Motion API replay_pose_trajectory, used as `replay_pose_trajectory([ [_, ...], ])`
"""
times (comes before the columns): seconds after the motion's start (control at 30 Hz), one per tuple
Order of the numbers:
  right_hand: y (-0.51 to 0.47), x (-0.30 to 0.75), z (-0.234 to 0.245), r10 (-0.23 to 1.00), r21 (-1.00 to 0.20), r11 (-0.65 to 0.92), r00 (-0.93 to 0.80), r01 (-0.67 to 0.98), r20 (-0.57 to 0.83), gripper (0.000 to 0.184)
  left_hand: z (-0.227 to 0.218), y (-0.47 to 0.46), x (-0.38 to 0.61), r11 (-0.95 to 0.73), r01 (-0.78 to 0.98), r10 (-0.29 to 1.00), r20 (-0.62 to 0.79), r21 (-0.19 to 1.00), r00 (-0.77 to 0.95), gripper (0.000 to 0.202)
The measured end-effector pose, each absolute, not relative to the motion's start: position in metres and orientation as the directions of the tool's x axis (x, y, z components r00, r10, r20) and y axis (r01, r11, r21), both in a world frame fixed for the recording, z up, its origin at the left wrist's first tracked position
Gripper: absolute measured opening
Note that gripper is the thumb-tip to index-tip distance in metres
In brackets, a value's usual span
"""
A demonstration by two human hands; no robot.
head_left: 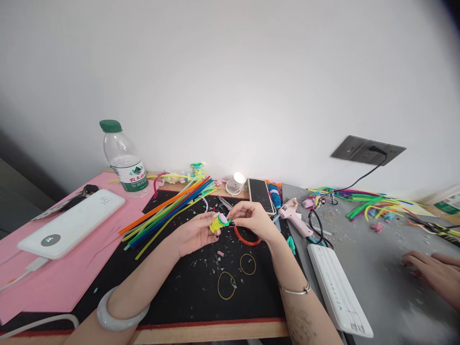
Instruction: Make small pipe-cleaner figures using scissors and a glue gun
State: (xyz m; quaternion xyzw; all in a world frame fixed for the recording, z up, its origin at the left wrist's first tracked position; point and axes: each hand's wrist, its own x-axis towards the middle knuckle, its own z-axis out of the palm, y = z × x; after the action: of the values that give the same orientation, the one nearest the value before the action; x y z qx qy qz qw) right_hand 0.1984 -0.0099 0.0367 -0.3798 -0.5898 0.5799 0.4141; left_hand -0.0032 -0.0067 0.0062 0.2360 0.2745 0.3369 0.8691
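My left hand [194, 233] cups a small coil of yellow-green pipe cleaner [218, 222] with a lilac end, fingers curled round it. My right hand [251, 218] pinches the coil's right end, fingers closed on it. Both hands hover over a black mat [187, 282]. A red ring [247, 238] lies just under my right hand. Two yellow rubber bands [247, 264] rest on the mat nearer to me. A bundle of coloured pipe cleaners [168, 208] lies to the left of my hands.
A water bottle [124, 160], a white power bank [72, 223] on pink paper, a phone [260, 195], a lit candle [236, 183] and a pink glue gun [295, 216] surround the mat. A white keyboard [338, 290] lies right. Another person's hand [433, 273] rests at far right.
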Motion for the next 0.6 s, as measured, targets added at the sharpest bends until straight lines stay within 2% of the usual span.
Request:
replay_pose_trajectory([
  [0.23,-0.0119,0.2003,0.036,0.888,-0.999,-0.011,-0.46,-0.039,0.009,0.029,0.0034,-0.0083,-0.0055,0.664,-0.397,0.679,-0.287,0.634,0.676,0.019],
  [0.33,-0.0122,0.2001,0.0347,0.869,-0.999,-0.006,-0.494,-0.052,0.021,0.026,0.0044,-0.0087,-0.006,0.67,-0.368,0.649,-0.266,0.645,0.713,0.021],
  [0.43,-0.0124,0.1972,0.0344,0.889,-0.997,0.032,-0.453,-0.069,0.06,0.02,0.0042,-0.0086,-0.0068,0.673,-0.351,0.63,-0.255,0.651,0.734,0.02],
  [0.6,-0.0129,0.1914,0.0362,0.929,-0.996,0.077,-0.362,-0.032,0.084,0.025,0.0032,-0.0093,-0.0072,0.651,-0.324,0.623,-0.239,0.686,0.745,0.023],
])
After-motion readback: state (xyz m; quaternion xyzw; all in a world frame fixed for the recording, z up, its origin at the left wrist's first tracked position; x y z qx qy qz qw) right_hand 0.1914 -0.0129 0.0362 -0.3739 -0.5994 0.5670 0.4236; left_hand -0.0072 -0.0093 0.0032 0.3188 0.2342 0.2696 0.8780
